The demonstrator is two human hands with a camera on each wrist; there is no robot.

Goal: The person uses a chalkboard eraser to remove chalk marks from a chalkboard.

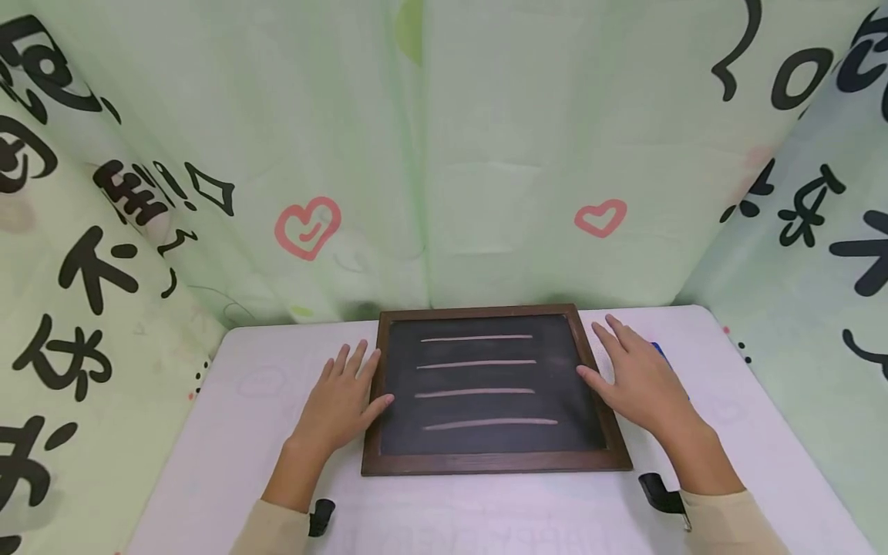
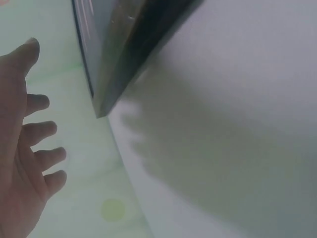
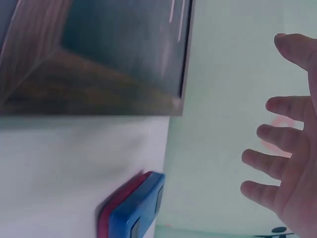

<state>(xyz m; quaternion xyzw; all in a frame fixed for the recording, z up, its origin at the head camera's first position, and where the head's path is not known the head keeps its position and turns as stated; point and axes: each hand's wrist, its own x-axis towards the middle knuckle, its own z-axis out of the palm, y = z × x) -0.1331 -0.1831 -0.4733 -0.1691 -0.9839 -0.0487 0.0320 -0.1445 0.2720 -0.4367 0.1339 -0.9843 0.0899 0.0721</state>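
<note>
A small chalkboard in a dark brown wooden frame lies on the white table, with several pale horizontal chalk lines drawn across it. My left hand is at the board's left edge, fingers spread and relaxed, the thumb tip overlapping the frame in the head view. At the right edge is my right hand, likewise with fingers apart and nothing held. Both wrist views show the hands, left and right, with a gap between their fingers and the board's frame.
A blue and red block, eraser-like, lies on the table right of the board, mostly hidden behind my right hand in the head view. Pale green curtains with black writing and red hearts stand around the white table.
</note>
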